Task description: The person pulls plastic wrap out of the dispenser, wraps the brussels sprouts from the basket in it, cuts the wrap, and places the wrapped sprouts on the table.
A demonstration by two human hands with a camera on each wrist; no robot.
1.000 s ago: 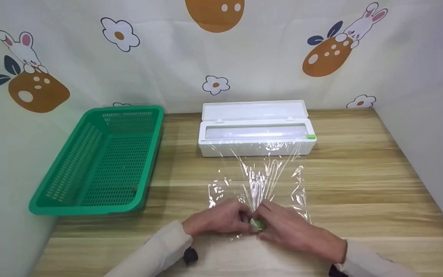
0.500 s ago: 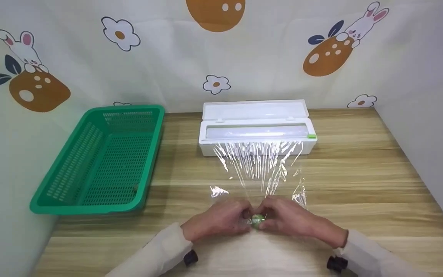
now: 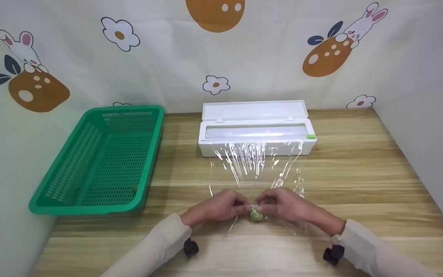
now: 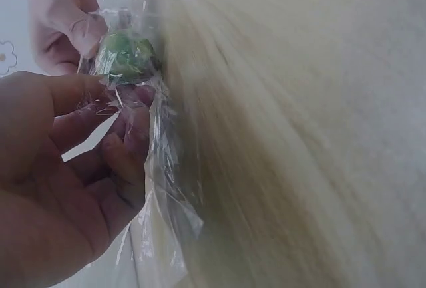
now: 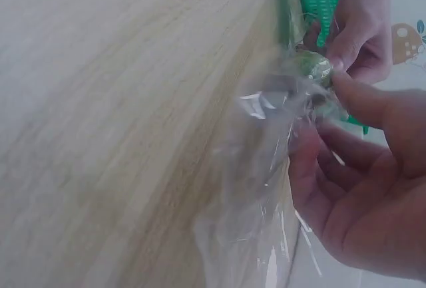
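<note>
A small green ball (image 3: 256, 215) (image 4: 124, 54) (image 5: 315, 66) sits wrapped in clear cling film (image 3: 258, 165) on the wooden table (image 3: 360, 181). The film runs from the white dispenser box (image 3: 257, 130), whose lid stands up, to my hands. My left hand (image 3: 221, 206) (image 4: 60, 168) pinches the film at the ball's left side. On the ball's right, my right hand (image 3: 283, 206) (image 5: 359, 168) pinches the film too. Both hands meet just above the ball, fingers curled.
A green perforated plastic basket (image 3: 102, 161) stands at the left of the table, nothing visible in it. Cloth walls printed with rabbits and flowers close in the table at the back and both sides.
Both hands have moved slightly away from me, toward the dispenser, lifting the film. The green ball now shows just below the fingertips, and the film between box and hands has bunched differently.
</note>
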